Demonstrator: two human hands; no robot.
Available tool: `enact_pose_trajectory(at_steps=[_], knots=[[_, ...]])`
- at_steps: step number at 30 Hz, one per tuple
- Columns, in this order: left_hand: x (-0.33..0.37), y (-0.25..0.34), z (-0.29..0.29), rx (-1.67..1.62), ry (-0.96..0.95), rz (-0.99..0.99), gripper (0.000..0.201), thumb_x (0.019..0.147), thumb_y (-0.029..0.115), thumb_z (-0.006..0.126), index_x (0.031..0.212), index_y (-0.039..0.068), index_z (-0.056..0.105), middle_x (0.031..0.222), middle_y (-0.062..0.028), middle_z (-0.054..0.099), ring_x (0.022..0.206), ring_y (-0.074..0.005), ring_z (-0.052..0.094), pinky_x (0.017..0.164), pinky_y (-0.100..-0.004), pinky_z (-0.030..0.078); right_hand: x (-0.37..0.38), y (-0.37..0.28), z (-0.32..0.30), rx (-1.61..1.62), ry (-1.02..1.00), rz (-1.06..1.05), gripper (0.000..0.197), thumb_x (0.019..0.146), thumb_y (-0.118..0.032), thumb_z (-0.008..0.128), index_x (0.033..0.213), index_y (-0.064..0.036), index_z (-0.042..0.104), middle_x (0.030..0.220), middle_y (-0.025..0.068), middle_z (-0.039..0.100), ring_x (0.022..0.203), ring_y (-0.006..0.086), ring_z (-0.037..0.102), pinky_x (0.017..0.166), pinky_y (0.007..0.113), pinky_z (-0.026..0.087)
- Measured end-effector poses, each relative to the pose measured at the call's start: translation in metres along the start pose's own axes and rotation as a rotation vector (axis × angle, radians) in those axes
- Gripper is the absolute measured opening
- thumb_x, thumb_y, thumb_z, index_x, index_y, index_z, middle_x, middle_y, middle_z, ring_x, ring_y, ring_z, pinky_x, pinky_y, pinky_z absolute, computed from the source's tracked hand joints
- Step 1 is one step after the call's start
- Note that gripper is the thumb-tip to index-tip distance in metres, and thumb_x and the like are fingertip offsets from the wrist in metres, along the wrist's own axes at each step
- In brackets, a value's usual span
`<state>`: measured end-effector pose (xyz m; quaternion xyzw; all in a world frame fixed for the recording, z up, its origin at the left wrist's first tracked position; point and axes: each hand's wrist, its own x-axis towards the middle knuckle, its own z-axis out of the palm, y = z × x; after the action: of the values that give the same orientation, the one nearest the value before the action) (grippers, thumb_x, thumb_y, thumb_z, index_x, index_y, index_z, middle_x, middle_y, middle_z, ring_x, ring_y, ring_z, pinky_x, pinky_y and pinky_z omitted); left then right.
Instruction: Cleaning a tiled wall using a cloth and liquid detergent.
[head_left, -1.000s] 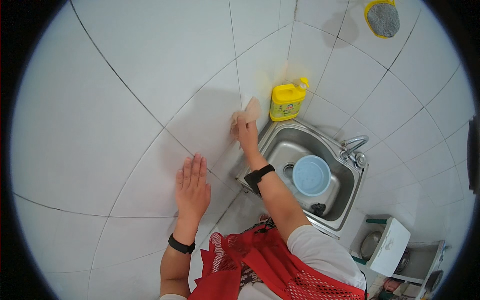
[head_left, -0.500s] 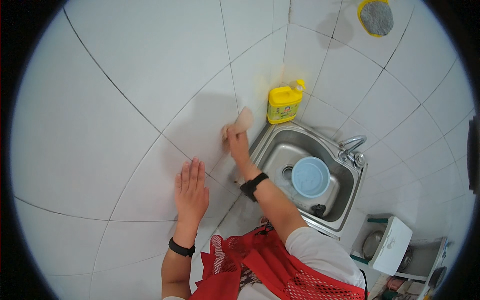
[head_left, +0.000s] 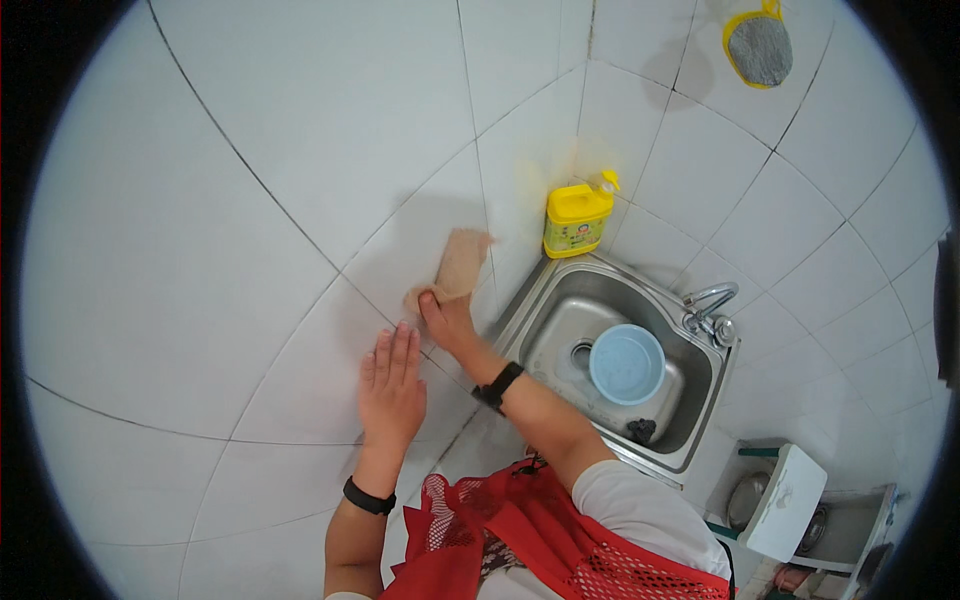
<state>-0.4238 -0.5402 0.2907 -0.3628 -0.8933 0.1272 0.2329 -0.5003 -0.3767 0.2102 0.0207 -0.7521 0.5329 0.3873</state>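
My right hand (head_left: 447, 320) presses a tan cloth (head_left: 458, 264) against the white tiled wall (head_left: 300, 180), just left of the steel sink (head_left: 560, 300). A black watch sits on that wrist. My left hand (head_left: 391, 385) lies flat on the tiles with fingers spread, right beside the right hand, and holds nothing. It wears a black band at the wrist.
A yellow detergent bottle (head_left: 577, 219) stands at the sink's far corner. A light blue bowl (head_left: 626, 363) lies in the basin near the tap (head_left: 708, 308). A yellow-rimmed grey scrubber (head_left: 758, 46) hangs on the wall above. A white lidded bin (head_left: 783, 500) stands lower right.
My right hand has slid the cloth leftwards and down along the tiles, closer to my left hand. The left hand has stayed flat in place.
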Motion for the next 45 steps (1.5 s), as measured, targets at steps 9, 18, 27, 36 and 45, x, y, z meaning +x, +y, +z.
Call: enact_pose_trajectory(at_steps=[9, 18, 27, 36, 45], knots=[[0.007, 0.008, -0.005, -0.001, 0.015, 0.028, 0.082, 0.077, 0.033, 0.068, 0.148, 0.012, 0.033, 0.157, -0.0032, 0.025, 0.146, -0.0272, 0.018, 0.116, -0.0442, 0.013, 0.147, -0.017, -0.071, -0.375, 0.341, -0.131, 0.07, 0.084, -0.038, 0.061, 0.138, -0.0004, 0.041, 0.145, 0.0275, 0.032, 0.134, 0.0443, 0.026, 0.112, 0.053, 0.012], [0.004, 0.005, 0.0, -0.004, 0.005, 0.006, 0.083, 0.076, 0.03, 0.069, 0.148, 0.012, 0.032, 0.157, -0.0055, 0.024, 0.145, -0.0285, 0.019, 0.116, -0.0435, 0.016, 0.07, 0.041, -0.025, 0.134, 0.702, 0.385, 0.045, 0.098, -0.032, 0.046, 0.13, 0.0003, 0.048, 0.129, 0.0123, 0.049, 0.12, 0.0252, 0.043, 0.106, 0.037, 0.028], [0.016, 0.012, 0.008, -0.126, -0.007, 0.01, 0.084, 0.076, 0.025, 0.07, 0.149, 0.012, 0.03, 0.157, -0.0047, 0.024, 0.144, -0.0312, 0.02, 0.114, -0.0472, 0.019, -0.026, 0.085, 0.033, 0.147, 0.536, 0.569, 0.039, 0.095, -0.028, 0.047, 0.119, 0.003, 0.049, 0.108, 0.0171, 0.056, 0.107, 0.0327, 0.05, 0.096, 0.042, 0.036], [0.014, 0.008, 0.008, -0.066, -0.05, 0.005, 0.078, 0.078, 0.021, 0.068, 0.147, 0.012, 0.035, 0.156, -0.0058, 0.026, 0.14, -0.0361, 0.025, 0.107, -0.0512, 0.027, 0.085, 0.141, -0.064, 0.284, 0.791, 0.512, 0.057, 0.092, -0.036, 0.049, 0.131, 0.0058, 0.042, 0.126, 0.0179, 0.051, 0.116, 0.0291, 0.046, 0.101, 0.037, 0.035], [0.012, 0.009, 0.013, -0.036, 0.004, 0.032, 0.075, 0.079, 0.027, 0.065, 0.147, 0.015, 0.037, 0.158, -0.0059, 0.023, 0.142, -0.0364, 0.02, 0.109, -0.0536, 0.02, 0.004, 0.166, -0.028, 0.57, 0.868, 0.719, 0.066, 0.095, -0.037, 0.045, 0.144, 0.0044, 0.03, 0.145, 0.0145, 0.037, 0.13, 0.0275, 0.036, 0.111, 0.034, 0.023]])
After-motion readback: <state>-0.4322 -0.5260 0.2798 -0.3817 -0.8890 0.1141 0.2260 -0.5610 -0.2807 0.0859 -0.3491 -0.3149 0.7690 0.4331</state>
